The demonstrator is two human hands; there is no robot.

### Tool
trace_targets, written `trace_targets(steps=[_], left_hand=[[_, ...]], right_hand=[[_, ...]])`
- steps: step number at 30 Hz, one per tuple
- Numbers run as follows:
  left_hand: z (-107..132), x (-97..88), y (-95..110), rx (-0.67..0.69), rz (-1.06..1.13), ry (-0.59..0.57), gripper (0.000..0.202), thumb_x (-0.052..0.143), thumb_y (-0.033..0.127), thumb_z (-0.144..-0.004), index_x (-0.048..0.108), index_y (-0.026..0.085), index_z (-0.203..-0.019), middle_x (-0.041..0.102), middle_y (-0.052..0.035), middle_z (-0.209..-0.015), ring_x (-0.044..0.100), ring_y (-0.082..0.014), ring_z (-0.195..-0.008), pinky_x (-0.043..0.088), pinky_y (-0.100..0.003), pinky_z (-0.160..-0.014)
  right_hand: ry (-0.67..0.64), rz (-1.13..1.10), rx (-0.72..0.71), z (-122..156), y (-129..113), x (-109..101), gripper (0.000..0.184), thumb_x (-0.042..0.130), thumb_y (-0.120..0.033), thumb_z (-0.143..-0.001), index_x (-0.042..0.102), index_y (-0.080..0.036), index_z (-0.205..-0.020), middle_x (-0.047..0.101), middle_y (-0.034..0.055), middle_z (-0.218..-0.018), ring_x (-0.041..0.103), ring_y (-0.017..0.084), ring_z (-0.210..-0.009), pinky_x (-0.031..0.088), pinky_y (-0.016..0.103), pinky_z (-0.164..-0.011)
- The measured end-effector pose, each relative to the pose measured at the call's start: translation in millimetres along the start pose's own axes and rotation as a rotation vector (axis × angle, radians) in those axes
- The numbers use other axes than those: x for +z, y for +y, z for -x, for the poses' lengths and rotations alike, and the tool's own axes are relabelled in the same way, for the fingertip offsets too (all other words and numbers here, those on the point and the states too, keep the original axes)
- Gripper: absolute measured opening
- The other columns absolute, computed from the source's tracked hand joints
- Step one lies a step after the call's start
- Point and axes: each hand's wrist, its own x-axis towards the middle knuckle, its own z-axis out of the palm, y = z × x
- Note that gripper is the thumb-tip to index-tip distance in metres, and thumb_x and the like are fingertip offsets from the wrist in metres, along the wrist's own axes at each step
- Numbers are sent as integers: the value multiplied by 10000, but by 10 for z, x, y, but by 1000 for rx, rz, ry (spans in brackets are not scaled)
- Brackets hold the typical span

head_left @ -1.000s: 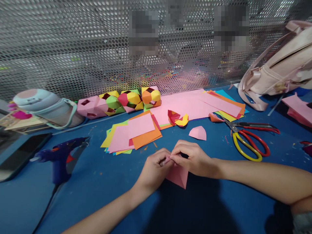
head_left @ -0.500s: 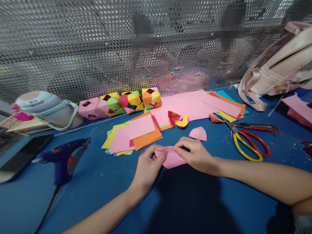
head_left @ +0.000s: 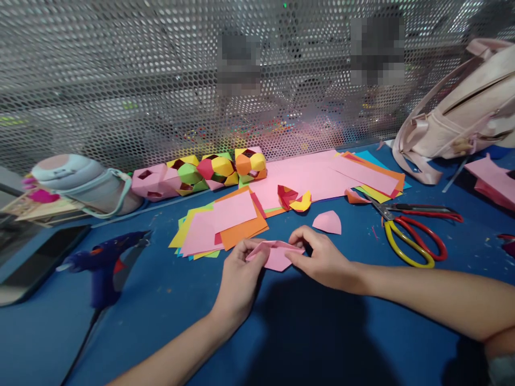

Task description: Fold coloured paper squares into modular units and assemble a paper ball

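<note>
A folded piece of pink paper (head_left: 279, 258) is held just above the blue table between both hands. My left hand (head_left: 243, 271) pinches its left end, thumb on the near face. At the right end, my right hand (head_left: 317, 257) grips it between thumb and fingers. Behind the hands lie a rounded pink paper piece (head_left: 328, 222) and small folded red and yellow pieces (head_left: 295, 198). Colored paper squares (head_left: 235, 212) are stacked to the left of these. Folded paper balls (head_left: 217, 169) in several colors stand in a row at the back.
Scissors (head_left: 410, 244) with red and yellow handles lie at right, near a pink backpack (head_left: 462, 112). At left are a blue glue gun (head_left: 105, 268), a phone (head_left: 40, 260) and a tumbler (head_left: 80, 182). A perforated metal screen (head_left: 161, 96) rises behind the table.
The pink paper has tilted and its upper edge now gapes open. My left hand has shifted slightly left, and the right fingers have moved along the paper's right end.
</note>
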Motion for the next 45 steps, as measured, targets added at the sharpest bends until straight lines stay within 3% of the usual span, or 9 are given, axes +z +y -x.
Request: trace_targets(steps=[3, 9, 16, 20, 23, 27, 34, 39, 45], left_hand=[[17, 28, 51, -53, 39, -63, 190, 664, 277, -666, 536, 174, -762, 580, 32, -708, 520, -105, -636, 420, -200, -588], [94, 66, 76, -105, -94, -239, 182, 624, 306, -681, 495, 176, -679, 440, 84, -545, 387, -72, -485, 321, -178, -459], [109, 73, 52, -162, -65, -219, 190, 624, 313, -682, 502, 171, -712, 485, 72, -580, 413, -79, -508, 332, -185, -472], [91, 78, 72, -165, -41, -201, 135, 609, 242, -661, 515, 159, -710, 522, 54, -634, 459, -93, -581, 360, -192, -534], [79, 77, 80, -159, -39, -181, 100, 582, 187, -645, 531, 155, -726, 532, 55, -643, 458, -90, -580, 356, -187, -532], [80, 73, 94, -131, -35, -194, 107, 601, 210, -662, 545, 157, -736, 544, 54, -646, 472, -95, -595, 374, -189, -554], [77, 52, 68, -90, -120, -209, 151, 619, 290, -699, 548, 164, -739, 552, 44, -686, 492, -107, -657, 386, -197, -611], [81, 49, 86, -60, -170, -216, 99, 593, 252, -687, 555, 170, -725, 549, 46, -667, 493, -109, -645, 387, -201, -608], [96, 67, 143, -62, -195, -203, 123, 573, 289, -671, 550, 175, -713, 570, 35, -675, 515, -126, -664, 409, -215, -624]], right_hand=[[61, -13, -45, -6, 21, 10, 79, 530, -179, -824, 491, -180, -755, 491, -33, -700, 462, 90, -644, 393, 211, -599], [134, -34, -75, 4, 34, 11, 68, 558, -170, -805, 520, -192, -856, 500, -23, -748, 470, 100, -677, 405, 221, -635], [86, -39, -207, 2, 36, 7, 113, 535, -96, -789, 489, -189, -743, 496, -10, -756, 479, 108, -702, 412, 233, -648], [16, 22, -400, 10, 60, -1, 143, 486, -54, -766, 502, -186, -820, 522, 34, -850, 505, 141, -815, 432, 273, -729], [-62, 32, -423, 31, 39, -17, 128, 480, -90, -788, 506, -176, -880, 531, 60, -898, 505, 154, -855, 439, 291, -760], [-69, -39, -313, 41, -18, -47, 118, 428, -178, -884, 518, -184, -808, 538, 40, -861, 511, 139, -833, 427, 282, -777], [-61, -332, 108, -59, -17, -79, 287, 363, -343, -929, 546, -175, -785, 529, 8, -772, 500, 120, -738, 426, 252, -696], [-173, -390, 179, -59, -1, -39, 169, 588, -324, -805, 552, -163, -844, 519, -17, -729, 467, 101, -661, 390, 226, -606], [-187, -283, 155, -32, -16, -14, 186, 591, -335, -811, 580, -153, -843, 480, -34, -681, 411, 85, -617, 346, 211, -561]])
